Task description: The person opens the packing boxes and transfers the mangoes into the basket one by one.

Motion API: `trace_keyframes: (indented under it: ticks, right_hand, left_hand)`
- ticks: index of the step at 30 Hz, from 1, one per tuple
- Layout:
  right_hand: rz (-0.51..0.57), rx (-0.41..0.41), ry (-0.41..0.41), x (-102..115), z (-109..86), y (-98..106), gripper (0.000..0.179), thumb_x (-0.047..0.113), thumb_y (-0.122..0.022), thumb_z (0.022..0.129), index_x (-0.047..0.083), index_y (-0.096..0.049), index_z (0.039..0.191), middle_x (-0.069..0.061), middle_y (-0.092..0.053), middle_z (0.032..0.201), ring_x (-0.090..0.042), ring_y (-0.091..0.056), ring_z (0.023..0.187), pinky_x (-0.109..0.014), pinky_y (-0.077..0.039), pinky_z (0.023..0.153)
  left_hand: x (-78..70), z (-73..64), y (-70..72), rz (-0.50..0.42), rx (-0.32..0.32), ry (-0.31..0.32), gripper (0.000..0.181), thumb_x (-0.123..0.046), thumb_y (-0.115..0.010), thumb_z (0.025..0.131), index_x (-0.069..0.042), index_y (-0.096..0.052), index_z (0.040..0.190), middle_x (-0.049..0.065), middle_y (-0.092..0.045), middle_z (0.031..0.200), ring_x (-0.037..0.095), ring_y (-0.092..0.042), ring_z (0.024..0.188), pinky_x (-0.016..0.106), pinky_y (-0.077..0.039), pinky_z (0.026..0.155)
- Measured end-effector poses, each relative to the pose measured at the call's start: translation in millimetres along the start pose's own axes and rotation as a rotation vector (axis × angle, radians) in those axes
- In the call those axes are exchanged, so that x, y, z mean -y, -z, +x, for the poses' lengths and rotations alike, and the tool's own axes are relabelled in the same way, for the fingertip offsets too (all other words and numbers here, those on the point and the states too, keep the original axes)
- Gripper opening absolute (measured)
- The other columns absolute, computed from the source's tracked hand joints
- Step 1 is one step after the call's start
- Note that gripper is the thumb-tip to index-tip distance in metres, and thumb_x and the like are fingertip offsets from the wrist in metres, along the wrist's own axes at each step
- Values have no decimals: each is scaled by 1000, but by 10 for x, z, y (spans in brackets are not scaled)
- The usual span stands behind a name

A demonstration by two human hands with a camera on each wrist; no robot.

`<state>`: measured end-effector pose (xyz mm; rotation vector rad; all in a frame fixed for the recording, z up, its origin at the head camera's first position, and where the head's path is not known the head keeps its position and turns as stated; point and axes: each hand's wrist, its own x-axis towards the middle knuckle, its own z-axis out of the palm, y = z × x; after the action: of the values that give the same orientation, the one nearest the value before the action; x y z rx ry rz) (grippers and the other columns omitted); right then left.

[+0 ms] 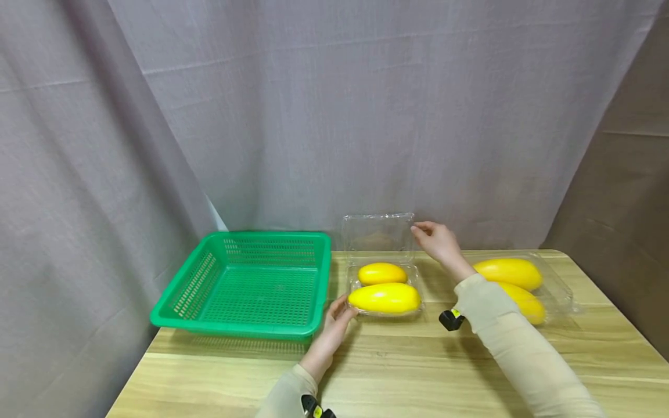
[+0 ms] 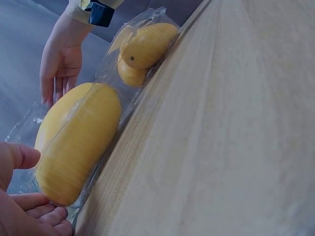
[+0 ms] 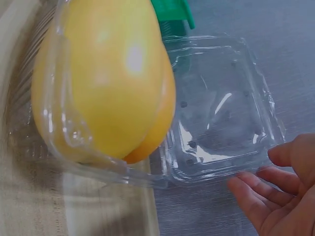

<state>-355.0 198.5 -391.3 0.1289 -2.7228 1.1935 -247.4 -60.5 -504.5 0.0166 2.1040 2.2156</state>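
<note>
A clear plastic clamshell box (image 1: pixel 422 307) sits on the table with its lid (image 1: pixel 378 235) raised. Two smooth, yellow, oval fruits lie in its base: a larger front fruit (image 1: pixel 384 298) and a smaller rear fruit (image 1: pixel 382 273). At the box's front left corner, my left hand (image 1: pixel 333 332) holds the edge, thumb and fingers on either side in the left wrist view. My right hand (image 1: pixel 438 241) pinches the upright lid at its right edge; the right wrist view shows the thumb (image 3: pixel 285 153) at the lid's corner.
Left of the box stands a green perforated basket (image 1: pixel 326 278). A second clear box (image 1: pixel 561 284) with yellow fruits (image 1: pixel 509 273) lies to the right, partly behind my right forearm. A grey curtain (image 1: pixel 334 116) hangs behind the wooden table (image 1: pixel 397 371).
</note>
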Motion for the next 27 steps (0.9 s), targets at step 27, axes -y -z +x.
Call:
trace_keyframes:
  ticks: [27]
  right_hand:
    - [-108,-11,74,-103,-38,-56,45,17,-52,102,-15,-54,133,-31,-67,115,-45,-65,105,-55,-51,92]
  left_hand:
    - [0,6,18,3,4,12,66,-22,-60,99,6,-33,151,31,-32,155,47,-28,144,56,-28,117]
